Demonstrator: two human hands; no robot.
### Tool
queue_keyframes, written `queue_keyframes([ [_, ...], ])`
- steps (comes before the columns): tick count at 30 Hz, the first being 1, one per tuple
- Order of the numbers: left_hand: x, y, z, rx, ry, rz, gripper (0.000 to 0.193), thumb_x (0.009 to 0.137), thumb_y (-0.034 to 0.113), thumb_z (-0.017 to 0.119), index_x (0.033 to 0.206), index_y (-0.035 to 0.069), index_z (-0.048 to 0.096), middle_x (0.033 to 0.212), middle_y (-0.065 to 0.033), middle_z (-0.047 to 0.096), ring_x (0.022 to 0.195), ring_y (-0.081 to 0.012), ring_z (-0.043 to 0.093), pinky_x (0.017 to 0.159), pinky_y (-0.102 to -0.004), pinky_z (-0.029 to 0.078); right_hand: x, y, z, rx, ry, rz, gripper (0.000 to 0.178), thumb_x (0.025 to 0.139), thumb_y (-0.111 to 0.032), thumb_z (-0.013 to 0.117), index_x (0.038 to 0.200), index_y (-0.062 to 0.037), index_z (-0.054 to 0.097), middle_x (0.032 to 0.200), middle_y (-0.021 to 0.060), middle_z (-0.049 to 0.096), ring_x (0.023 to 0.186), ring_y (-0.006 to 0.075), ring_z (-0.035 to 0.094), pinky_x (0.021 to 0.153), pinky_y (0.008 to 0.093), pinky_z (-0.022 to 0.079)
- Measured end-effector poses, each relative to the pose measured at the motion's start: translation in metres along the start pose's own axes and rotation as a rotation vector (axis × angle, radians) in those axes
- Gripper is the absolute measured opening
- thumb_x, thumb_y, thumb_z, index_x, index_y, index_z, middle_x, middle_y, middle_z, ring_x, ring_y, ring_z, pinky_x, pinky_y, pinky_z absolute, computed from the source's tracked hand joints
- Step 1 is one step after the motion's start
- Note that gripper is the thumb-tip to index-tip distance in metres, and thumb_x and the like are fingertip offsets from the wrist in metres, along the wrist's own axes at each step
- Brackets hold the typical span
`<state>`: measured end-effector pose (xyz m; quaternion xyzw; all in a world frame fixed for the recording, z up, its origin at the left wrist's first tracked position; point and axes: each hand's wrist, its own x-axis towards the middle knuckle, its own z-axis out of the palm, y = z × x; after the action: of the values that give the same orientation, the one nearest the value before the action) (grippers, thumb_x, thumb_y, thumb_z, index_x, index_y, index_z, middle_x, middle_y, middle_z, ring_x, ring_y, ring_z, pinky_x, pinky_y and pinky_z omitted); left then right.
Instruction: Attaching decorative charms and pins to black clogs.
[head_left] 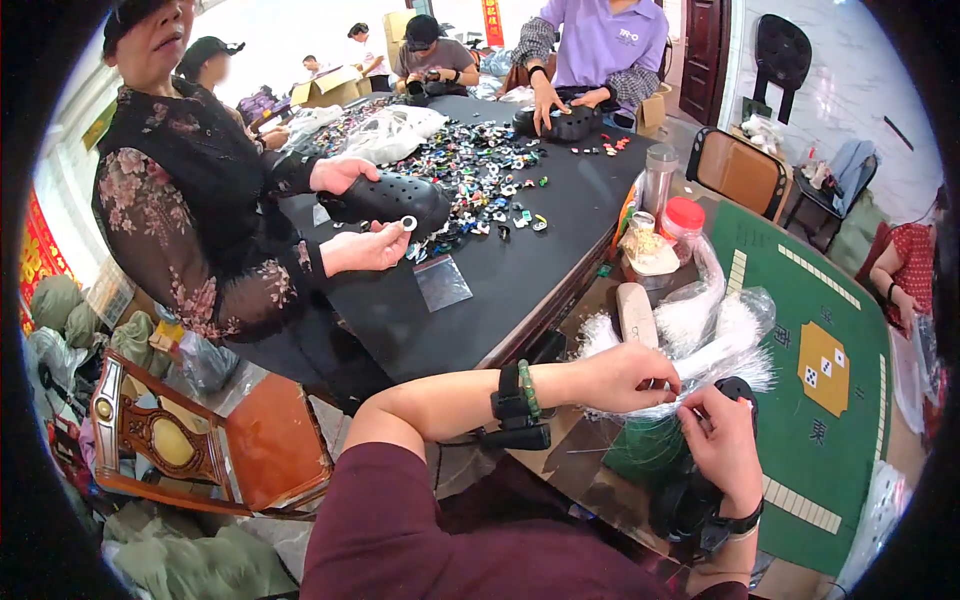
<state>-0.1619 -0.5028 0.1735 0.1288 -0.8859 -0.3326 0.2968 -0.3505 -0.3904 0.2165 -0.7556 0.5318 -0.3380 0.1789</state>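
My left hand (625, 377) pinches into a fluffy bundle of thin white plastic strands (720, 335) on the green table (830, 300); its wrist carries a black band and green bead bracelet. My right hand (725, 440) grips a black foam clog (690, 500) held low in front of me, its fingertips close to the left hand's. Whether a strand sits between the fingers is too small to tell.
A person in a black floral blouse at left holds another black clog (385, 197) over the black table (500, 270) strewn with several small colourful charms (480, 170). A red-capped jar (683, 220) and a metal bottle (658, 180) stand nearby. A wooden chair (190, 440) is at lower left.
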Motion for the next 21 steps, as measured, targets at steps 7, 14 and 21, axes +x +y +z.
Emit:
queue_keyframes([
  [7, -0.008, -0.007, 0.001, -0.212, -0.098, -0.109, 0.017, 0.087, 0.017, 0.069, 0.097, 0.003, 0.068, 0.075, -0.0064, 0.065, 0.065, -0.0134, 0.061, 0.061, -0.0287, 0.050, 0.004, 0.004, 0.004, -0.008, -0.024, 0.026, 0.009, 0.083, -0.005, 0.067, 0.086, 0.0002, 0.059, 0.072, 0.0152, 0.063, 0.060, 0.0292, 0.062, 0.055, 0.0343, 0.046],
  [14, -0.017, -0.015, 0.006, -0.441, -0.115, -0.134, 0.019, 0.090, 0.018, 0.068, 0.099, 0.002, 0.067, 0.078, -0.0042, 0.066, 0.070, -0.0105, 0.062, 0.063, -0.0277, 0.050, 0.007, 0.007, 0.005, 0.004, -0.071, 0.049, 0.010, 0.084, -0.006, 0.067, 0.087, 0.0001, 0.059, 0.074, 0.0155, 0.063, 0.066, 0.0307, 0.064, 0.059, 0.0357, 0.048],
  [21, -0.017, -0.009, 0.002, -0.464, -0.108, -0.260, 0.018, 0.092, 0.018, 0.066, 0.098, 0.001, 0.067, 0.080, -0.0054, 0.068, 0.072, -0.0093, 0.062, 0.065, -0.0270, 0.051, 0.009, 0.012, 0.006, -0.002, -0.104, 0.052, 0.010, 0.084, -0.005, 0.066, 0.087, 0.0005, 0.059, 0.076, 0.0167, 0.064, 0.071, 0.0326, 0.064, 0.062, 0.0368, 0.049],
])
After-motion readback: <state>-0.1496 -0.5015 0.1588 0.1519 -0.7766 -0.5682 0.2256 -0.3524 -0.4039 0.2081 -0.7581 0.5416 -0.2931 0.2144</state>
